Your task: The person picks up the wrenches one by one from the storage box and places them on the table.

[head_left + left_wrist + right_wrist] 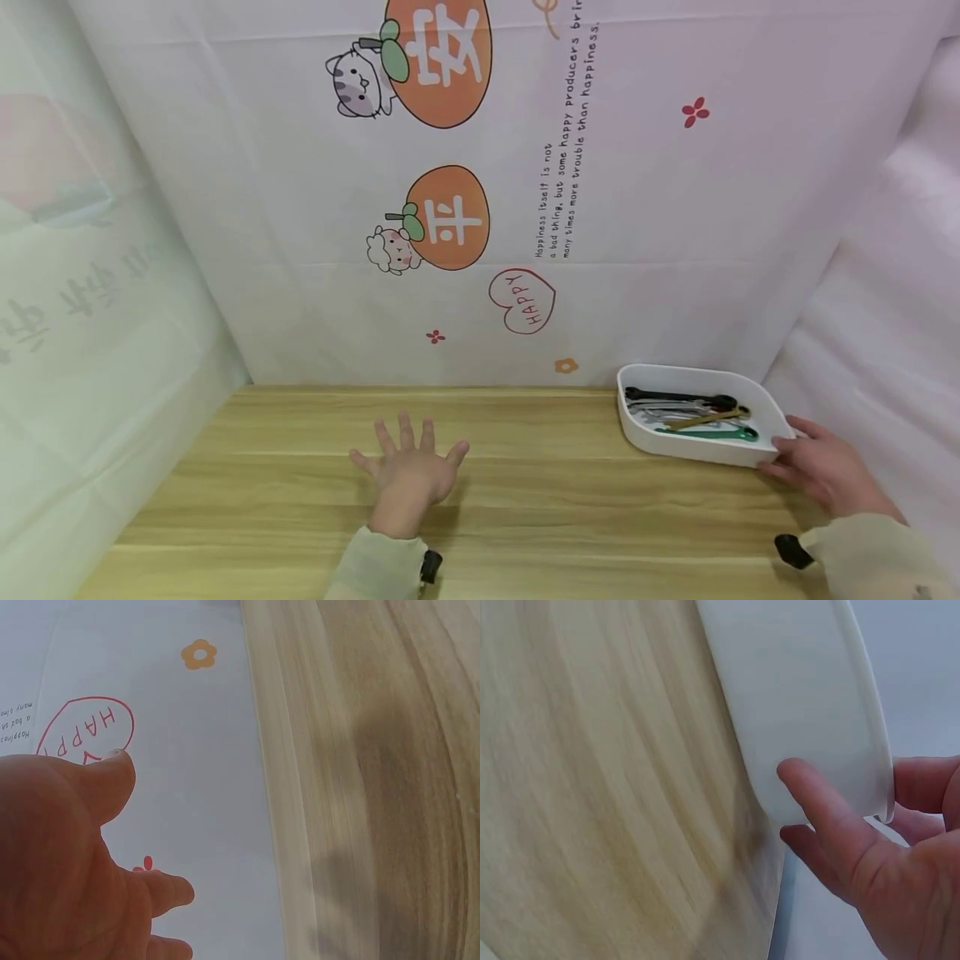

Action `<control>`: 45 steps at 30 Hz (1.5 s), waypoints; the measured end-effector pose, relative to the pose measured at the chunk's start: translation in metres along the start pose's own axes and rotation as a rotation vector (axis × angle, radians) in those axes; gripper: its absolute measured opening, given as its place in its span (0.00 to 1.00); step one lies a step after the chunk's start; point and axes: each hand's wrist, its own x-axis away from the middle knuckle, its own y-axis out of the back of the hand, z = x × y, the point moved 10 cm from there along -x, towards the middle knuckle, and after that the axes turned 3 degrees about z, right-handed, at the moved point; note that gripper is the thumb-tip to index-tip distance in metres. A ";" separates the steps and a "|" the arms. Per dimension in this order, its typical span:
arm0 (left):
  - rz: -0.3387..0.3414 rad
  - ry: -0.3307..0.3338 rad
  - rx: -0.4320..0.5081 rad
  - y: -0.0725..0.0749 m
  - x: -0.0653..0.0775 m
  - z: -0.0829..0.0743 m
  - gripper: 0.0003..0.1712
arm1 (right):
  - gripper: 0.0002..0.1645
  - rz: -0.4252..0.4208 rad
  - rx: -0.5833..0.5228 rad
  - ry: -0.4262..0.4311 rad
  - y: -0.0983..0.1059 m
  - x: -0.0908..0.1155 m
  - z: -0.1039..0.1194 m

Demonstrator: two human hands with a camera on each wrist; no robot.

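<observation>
At the right of the head view a white tray [697,450] sits on the table by the back edge. Inside it lie several wrenches: a black one [678,396], a gold one [701,420], a green one [708,433] and some silver ones partly covered. My right hand [821,471] grips the tray's near right corner. In the right wrist view one finger [817,799] presses the outer wall, while others reach round to the rim. My left hand [414,477] hovers over the table with its fingers spread, holding nothing.
The wood-grain table [540,500] runs up to a white printed sheet [637,317] standing behind it. Similar sheets hang at the left [97,375] and right [885,317]; the right one is close beside the tray and right hand. Both wrists carry a dark strap piece.
</observation>
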 end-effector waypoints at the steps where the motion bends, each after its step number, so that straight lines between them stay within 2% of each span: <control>1: 0.002 0.001 0.000 0.000 0.000 0.000 0.51 | 0.52 0.001 0.001 0.009 -0.001 0.000 0.000; 8: 0.005 -0.004 0.008 0.001 0.001 -0.002 0.50 | 0.52 0.034 -0.056 0.017 -0.017 0.005 -0.003; 15: 0.003 -0.004 0.013 -0.001 0.001 -0.002 0.50 | 0.52 0.015 -0.048 0.034 -0.029 0.006 -0.003; 19: 0.003 -0.001 0.013 -0.001 0.001 -0.001 0.50 | 0.52 0.037 -0.091 0.044 -0.042 0.007 -0.004; 27: 0.004 0.001 0.010 0.000 0.004 0.000 0.50 | 0.50 0.094 -0.083 0.096 -0.068 0.012 -0.006; 34: 0.005 0.003 0.005 0.002 0.007 0.000 0.50 | 0.47 0.084 -0.022 0.099 -0.091 0.020 -0.005; 41: 0.014 0.001 0.011 0.002 0.007 0.002 0.50 | 0.46 0.166 0.227 0.083 -0.097 0.021 0.007; 45: 0.010 -0.002 0.016 0.002 0.008 0.003 0.51 | 0.46 0.239 0.228 0.061 -0.100 0.016 0.010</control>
